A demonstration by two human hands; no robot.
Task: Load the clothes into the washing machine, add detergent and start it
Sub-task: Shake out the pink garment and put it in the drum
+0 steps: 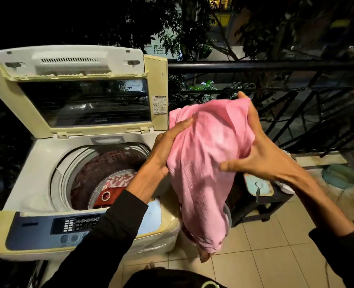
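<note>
control panel: right part hidden by sleeve | labels too small

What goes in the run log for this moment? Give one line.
stage: loading | both hands hold pink garment | washer lid open | drum: red clothes

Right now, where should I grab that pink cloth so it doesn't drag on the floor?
Grip the pink cloth at its bunched top, coming from both sides, as the left hand and right hand do. Its long loose tail hangs down beside the washing machine, so probably also gather the bottom end from below before lifting it over the drum.
</note>
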